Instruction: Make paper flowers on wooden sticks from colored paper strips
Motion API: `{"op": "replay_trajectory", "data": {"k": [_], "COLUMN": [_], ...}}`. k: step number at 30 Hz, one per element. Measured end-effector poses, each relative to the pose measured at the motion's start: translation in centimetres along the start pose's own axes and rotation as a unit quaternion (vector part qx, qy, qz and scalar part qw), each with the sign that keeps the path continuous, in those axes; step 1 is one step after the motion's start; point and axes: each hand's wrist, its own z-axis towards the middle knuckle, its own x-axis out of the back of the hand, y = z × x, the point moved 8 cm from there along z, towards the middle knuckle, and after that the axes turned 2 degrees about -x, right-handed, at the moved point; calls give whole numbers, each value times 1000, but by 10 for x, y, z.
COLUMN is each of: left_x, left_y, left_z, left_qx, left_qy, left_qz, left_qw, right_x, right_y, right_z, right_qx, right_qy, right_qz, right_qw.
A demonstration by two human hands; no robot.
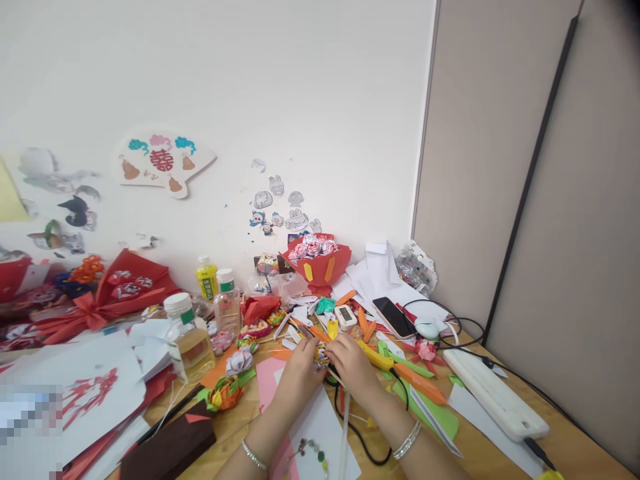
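My left hand and my right hand meet over the middle of the wooden table. Both pinch a small multicoloured folded paper piece between their fingertips. Each wrist wears a silver bracelet. A thin white stick runs down from the paper piece toward me. Under my hands lie a pink sheet and a white sheet. A yellow glue gun with a black cord lies just right of my right hand.
Glue bottles stand at the left, beside paper flowers and a red bouquet. A phone, a white mouse and a white power strip lie at the right. Paper scraps cover the table.
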Motion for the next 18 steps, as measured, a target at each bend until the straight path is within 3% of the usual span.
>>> {"op": "replay_trajectory", "data": {"k": [10, 18], "left_x": [-4, -4], "left_y": [-2, -3], "left_z": [-1, 1], "left_qx": [-1, 10], "left_qy": [15, 26], "left_qz": [-43, -56], "left_qw": [999, 998], "right_x": [-1, 6], "right_y": [18, -4], "right_z": [-1, 0], "right_qx": [-95, 6], "right_qy": [34, 16], "right_qz": [53, 14], "right_qw": [994, 1000]}}
